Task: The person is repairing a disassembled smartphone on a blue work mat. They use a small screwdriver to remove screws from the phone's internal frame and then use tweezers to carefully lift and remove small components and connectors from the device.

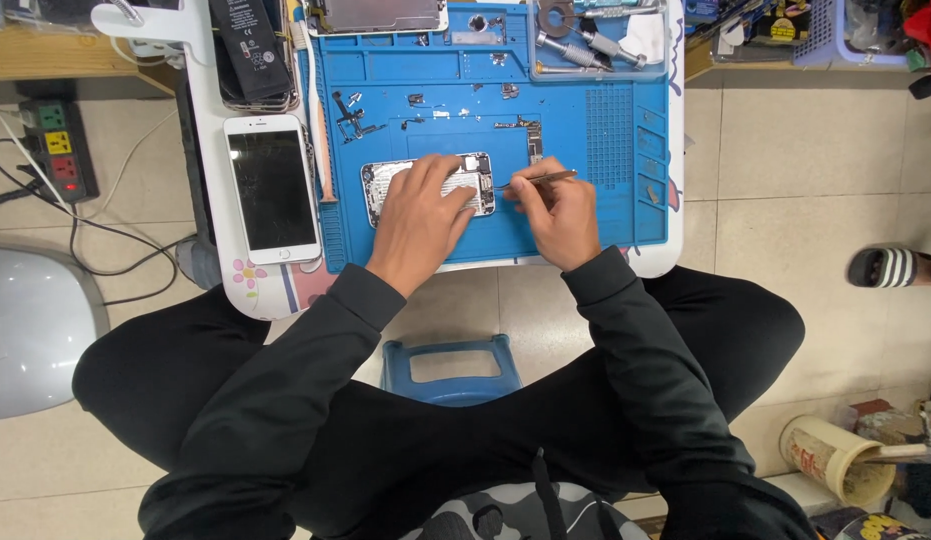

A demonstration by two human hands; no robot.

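An opened phone housing lies face up in the middle of a blue work mat. My left hand rests flat on it, fingers spread over its right half and pressing it down. My right hand pinches metal tweezers, whose tip points left and touches the housing's right end. Small phone parts and screws lie loose on the mat above the housing.
A white phone with a dark screen lies left of the mat beside a black battery. Screwdrivers fill a clear tray at the top right. A power strip sits on the floor left, a blue stool under me.
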